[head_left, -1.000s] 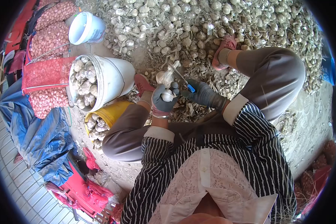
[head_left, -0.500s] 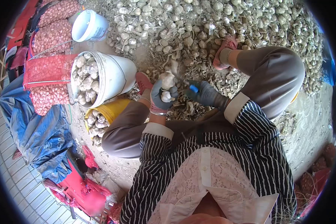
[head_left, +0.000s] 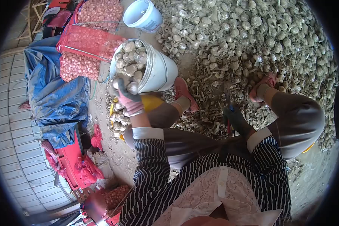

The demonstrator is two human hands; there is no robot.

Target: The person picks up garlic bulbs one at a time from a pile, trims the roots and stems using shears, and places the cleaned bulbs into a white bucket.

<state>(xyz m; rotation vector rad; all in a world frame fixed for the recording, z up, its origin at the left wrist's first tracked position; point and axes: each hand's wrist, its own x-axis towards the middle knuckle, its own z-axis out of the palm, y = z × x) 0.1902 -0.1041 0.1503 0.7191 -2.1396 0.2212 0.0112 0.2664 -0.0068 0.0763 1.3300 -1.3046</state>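
My left hand (head_left: 127, 98), in a grey and pink glove, is at the lower rim of the white bucket (head_left: 160, 69), its fingers around garlic bulbs (head_left: 132, 87). Garlic heads (head_left: 131, 62) fill that bucket, which leans toward its open side. Below my left hand, a yellow bucket (head_left: 151, 102) holds more bulbs. My right hand (head_left: 235, 118), in a dark glove, is closed around a tool with a blue part and a thin dark blade (head_left: 227, 96) pointing away from me, above the leaf scraps.
A large pile of garlic (head_left: 248, 34) spreads across the far floor. An empty white bucket (head_left: 144, 17) stands behind the full one. Red net sacks (head_left: 81, 66) and a blue tarp (head_left: 54, 88) lie at left. My pink shoes (head_left: 184, 94) flank the scraps.
My left hand has moved left from in front of me to the white bucket, carrying bulbs. My right hand is now apart from it, still holding the tool. The view has turned left.
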